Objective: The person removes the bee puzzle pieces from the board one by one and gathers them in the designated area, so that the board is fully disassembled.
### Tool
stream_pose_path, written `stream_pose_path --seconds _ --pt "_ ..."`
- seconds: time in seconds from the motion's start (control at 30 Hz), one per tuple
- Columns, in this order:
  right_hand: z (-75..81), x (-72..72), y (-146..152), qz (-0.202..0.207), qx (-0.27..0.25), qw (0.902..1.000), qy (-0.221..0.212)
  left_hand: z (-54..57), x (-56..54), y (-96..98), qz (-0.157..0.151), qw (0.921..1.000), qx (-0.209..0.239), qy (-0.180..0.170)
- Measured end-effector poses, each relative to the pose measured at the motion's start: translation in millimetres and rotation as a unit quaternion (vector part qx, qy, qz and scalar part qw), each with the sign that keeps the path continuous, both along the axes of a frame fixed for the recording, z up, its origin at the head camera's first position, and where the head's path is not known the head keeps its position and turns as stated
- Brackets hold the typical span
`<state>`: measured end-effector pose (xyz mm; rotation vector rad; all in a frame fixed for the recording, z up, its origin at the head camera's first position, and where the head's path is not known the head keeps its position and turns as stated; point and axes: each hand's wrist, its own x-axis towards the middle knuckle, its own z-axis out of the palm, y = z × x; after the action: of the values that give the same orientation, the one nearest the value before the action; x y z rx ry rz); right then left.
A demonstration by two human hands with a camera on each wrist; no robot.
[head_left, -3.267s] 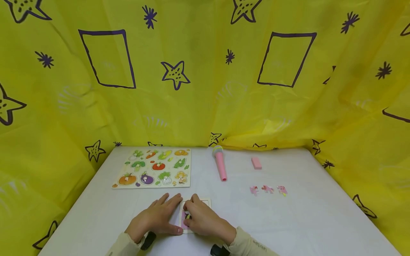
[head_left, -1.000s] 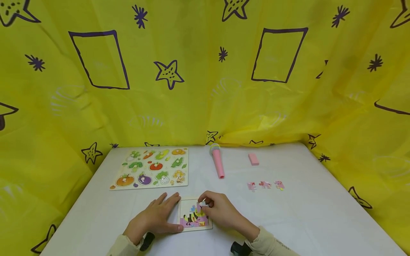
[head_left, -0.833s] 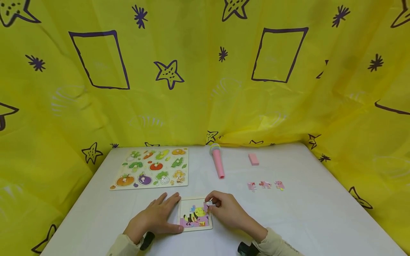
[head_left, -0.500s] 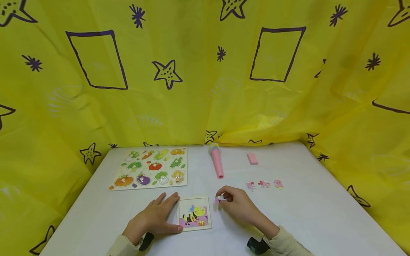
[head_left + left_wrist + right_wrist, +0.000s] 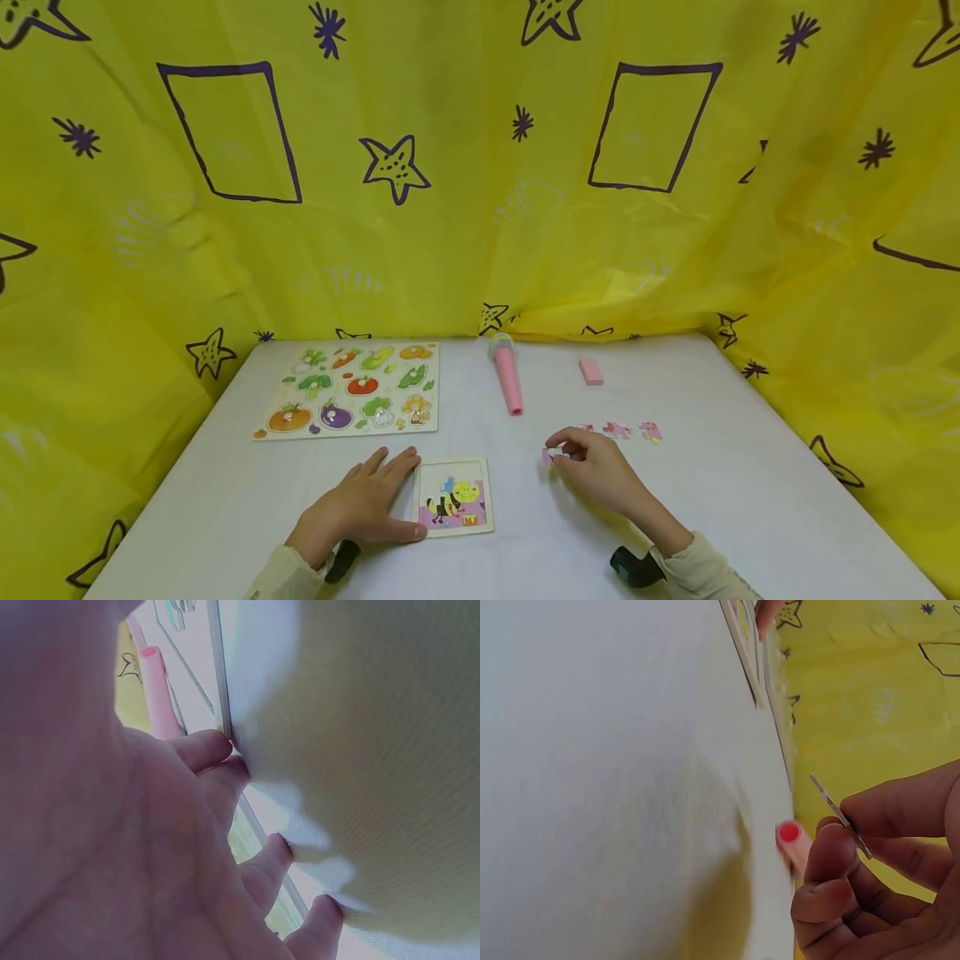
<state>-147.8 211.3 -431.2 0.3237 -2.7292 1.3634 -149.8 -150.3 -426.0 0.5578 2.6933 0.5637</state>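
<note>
A small framed bee jigsaw puzzle (image 5: 453,497) lies near the front of the table. My left hand (image 5: 367,504) rests flat along its left side with fingers spread; the thumb lies on the lower left corner and the fingertips (image 5: 214,750) reach the frame's edge. To the right of the frame, my right hand (image 5: 596,467) pinches a pinkish jigsaw piece (image 5: 547,457) between thumb and index finger. Edge-on in the right wrist view, the same thin piece (image 5: 821,790) is raised off the table. The puzzle's upper part shows pale bare backing.
Several pink jigsaw pieces (image 5: 618,430) lie in a row just behind my right hand, one partly hidden by it. Farther back are a pink toy microphone (image 5: 507,379) and a pink block (image 5: 591,372). A vegetable peg board (image 5: 390,375) lies at back left, before a yellow curtain (image 5: 465,267).
My right hand has lifted the piece out of the bee puzzle and carried it rightward, toward the row of pink pieces. The left hand has stayed at the frame's left side.
</note>
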Motion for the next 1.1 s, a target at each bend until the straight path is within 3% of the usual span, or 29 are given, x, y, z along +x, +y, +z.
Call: stream_pose_path --seconds 0.53,0.9,1.1 --pt "-3.2 -7.2 42.1 -0.09 0.034 0.9946 -0.039 2.5 -0.5 -1.4 0.003 1.0 0.006 0.005" --pt "-5.9 -7.9 55.4 -0.091 0.035 0.9945 -0.04 1.7 -0.9 -0.7 0.001 1.0 0.008 0.002" --pt "-8.2 -8.6 57.1 -0.089 0.062 0.9936 -0.034 1.6 0.4 0.4 0.006 1.0 0.006 0.001"
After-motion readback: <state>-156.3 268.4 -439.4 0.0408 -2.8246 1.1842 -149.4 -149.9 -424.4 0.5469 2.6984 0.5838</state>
